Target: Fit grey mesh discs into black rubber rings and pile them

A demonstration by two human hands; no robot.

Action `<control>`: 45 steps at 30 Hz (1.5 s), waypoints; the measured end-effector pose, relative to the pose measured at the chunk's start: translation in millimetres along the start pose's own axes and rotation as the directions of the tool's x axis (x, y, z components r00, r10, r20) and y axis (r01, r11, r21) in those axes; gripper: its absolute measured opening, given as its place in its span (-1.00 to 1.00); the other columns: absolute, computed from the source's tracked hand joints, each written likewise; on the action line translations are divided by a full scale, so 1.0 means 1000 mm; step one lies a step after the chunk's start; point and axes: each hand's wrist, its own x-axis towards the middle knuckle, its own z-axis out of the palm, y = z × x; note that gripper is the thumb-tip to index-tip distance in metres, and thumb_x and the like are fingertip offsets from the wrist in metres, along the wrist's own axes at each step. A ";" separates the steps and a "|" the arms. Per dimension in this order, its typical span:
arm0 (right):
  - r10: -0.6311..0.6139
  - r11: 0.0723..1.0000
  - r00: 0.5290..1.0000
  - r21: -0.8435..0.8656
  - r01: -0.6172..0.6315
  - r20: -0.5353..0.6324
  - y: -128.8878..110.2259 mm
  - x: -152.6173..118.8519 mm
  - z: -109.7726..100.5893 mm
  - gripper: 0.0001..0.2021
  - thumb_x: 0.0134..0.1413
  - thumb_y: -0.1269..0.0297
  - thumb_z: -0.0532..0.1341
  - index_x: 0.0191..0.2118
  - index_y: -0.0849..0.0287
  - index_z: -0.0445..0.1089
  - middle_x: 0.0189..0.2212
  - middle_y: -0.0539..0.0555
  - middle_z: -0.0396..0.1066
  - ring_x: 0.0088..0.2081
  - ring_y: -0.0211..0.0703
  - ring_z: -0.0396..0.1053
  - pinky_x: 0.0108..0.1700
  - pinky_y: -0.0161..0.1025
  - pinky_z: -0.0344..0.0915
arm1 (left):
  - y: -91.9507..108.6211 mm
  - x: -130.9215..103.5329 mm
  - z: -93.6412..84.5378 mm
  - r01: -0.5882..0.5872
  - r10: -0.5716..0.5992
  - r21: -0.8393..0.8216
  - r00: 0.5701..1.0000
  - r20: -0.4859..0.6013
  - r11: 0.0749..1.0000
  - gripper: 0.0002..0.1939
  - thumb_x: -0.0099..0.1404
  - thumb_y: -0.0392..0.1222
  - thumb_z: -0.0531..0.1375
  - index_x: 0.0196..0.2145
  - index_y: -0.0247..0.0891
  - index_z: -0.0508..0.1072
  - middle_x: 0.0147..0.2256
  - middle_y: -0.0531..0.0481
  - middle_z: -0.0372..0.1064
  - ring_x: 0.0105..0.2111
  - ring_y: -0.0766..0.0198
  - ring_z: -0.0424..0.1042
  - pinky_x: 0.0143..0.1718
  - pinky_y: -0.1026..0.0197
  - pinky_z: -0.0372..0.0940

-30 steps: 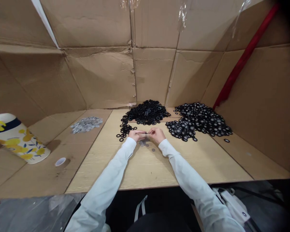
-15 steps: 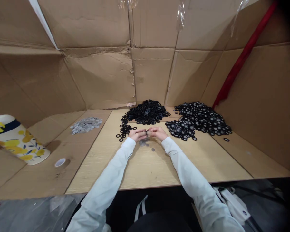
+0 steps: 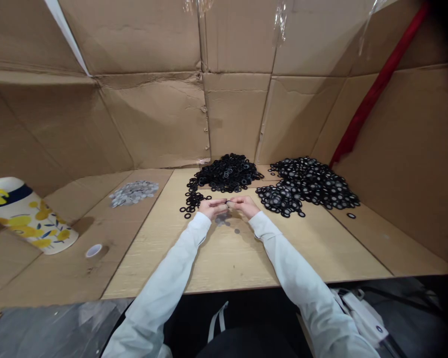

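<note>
My left hand (image 3: 213, 208) and my right hand (image 3: 244, 205) meet fingertip to fingertip over the middle of the board, both closed on one small black ring (image 3: 228, 202). Fingers cover most of that ring. Below them lie several small grey discs (image 3: 223, 218) on the wood. Just left of my left hand is a loose scatter of black rings (image 3: 192, 200), joining a large heap of black rings (image 3: 229, 171) behind both hands. To the right of my right hand spreads a pile of black rings with pale centres (image 3: 306, 184).
A pile of grey discs (image 3: 133, 192) lies on cardboard at the left. Beside it stand a lemon-patterned tumbler (image 3: 37, 219) and a small white roll (image 3: 93, 250). Cardboard walls (image 3: 235, 114) enclose the back and sides; a red strip (image 3: 377, 89) hangs at right.
Both hands stay in the same place. The fingers have shifted slightly around the ring, and less of it shows now.
</note>
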 end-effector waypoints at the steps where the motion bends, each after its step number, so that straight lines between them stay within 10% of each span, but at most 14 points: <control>1: 0.000 1.000 1.000 0.015 0.000 -0.005 0.001 0.000 0.000 -0.95 -0.54 0.39 0.22 -0.72 0.25 0.35 -0.58 -0.02 0.29 -0.45 -0.30 0.18 -0.32 -0.31 0.08 | 0.001 0.000 0.000 -0.008 0.008 0.013 1.000 -0.003 1.000 -0.64 -0.36 -0.41 0.33 -0.47 -0.45 0.45 -0.48 -0.14 0.43 -0.48 0.21 0.41 -0.20 0.08 0.26; 27: 0.138 0.966 0.981 0.201 -0.164 0.137 -0.007 -0.010 -0.005 -0.78 -0.56 0.29 0.30 -0.56 0.22 0.45 -0.42 0.07 0.39 -0.44 -0.31 0.26 -0.40 -0.35 0.12 | 0.007 -0.005 0.007 -0.049 0.056 0.090 0.995 -0.081 0.995 -0.72 -0.39 -0.35 0.33 -0.59 -0.45 0.42 -0.61 -0.09 0.39 -0.61 0.22 0.38 -0.31 0.05 0.29; 45: -0.126 0.968 0.992 -0.222 0.120 -0.012 -0.013 -0.009 0.001 -0.81 -0.35 0.19 0.19 -0.64 0.23 0.38 -0.42 0.08 0.34 -0.33 -0.20 0.23 -0.36 -0.31 0.15 | -0.003 0.000 0.005 -0.038 0.040 0.080 0.999 -0.021 0.996 -0.62 -0.40 -0.26 0.34 -0.50 -0.44 0.44 -0.55 -0.11 0.42 -0.53 0.19 0.40 -0.28 0.06 0.28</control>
